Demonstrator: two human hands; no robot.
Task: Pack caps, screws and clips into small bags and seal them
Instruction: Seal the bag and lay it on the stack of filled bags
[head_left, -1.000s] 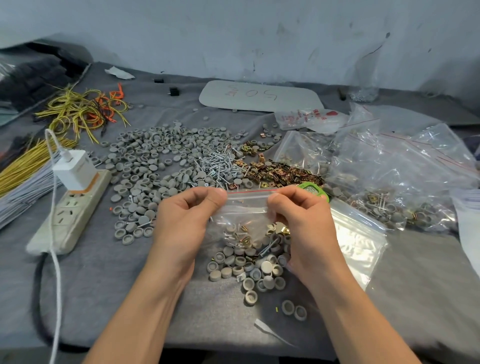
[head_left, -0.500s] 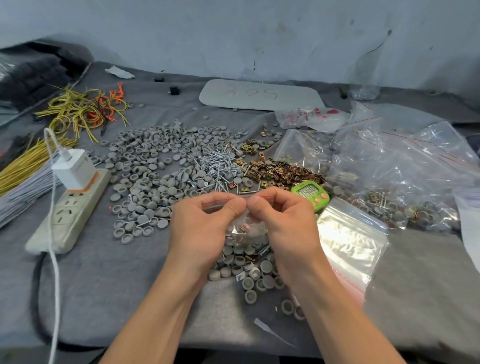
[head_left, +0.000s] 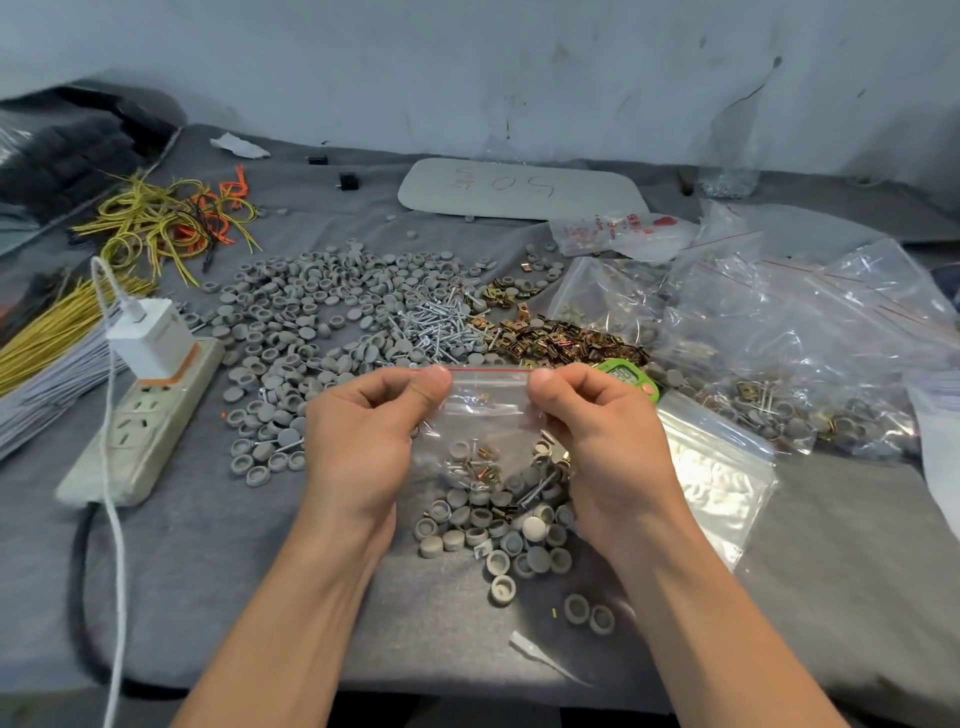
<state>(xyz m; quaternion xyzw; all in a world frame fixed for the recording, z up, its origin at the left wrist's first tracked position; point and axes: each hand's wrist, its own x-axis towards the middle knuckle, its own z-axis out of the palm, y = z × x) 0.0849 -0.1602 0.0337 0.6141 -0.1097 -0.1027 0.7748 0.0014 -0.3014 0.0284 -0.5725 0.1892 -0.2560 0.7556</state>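
I log the left hand (head_left: 363, 441) and right hand (head_left: 602, 441) each pinching the red-lined top edge of a small clear zip bag (head_left: 488, 410) between thumb and forefinger, screws and brass clips inside, held above loose grey caps (head_left: 493, 525) near the grey table's (head_left: 208, 597) front edge.

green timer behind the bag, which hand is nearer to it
Right. The right hand sits just in front of the green timer, overlapping its near edge in view; the left hand is farther off to the timer's left, across the small bag.
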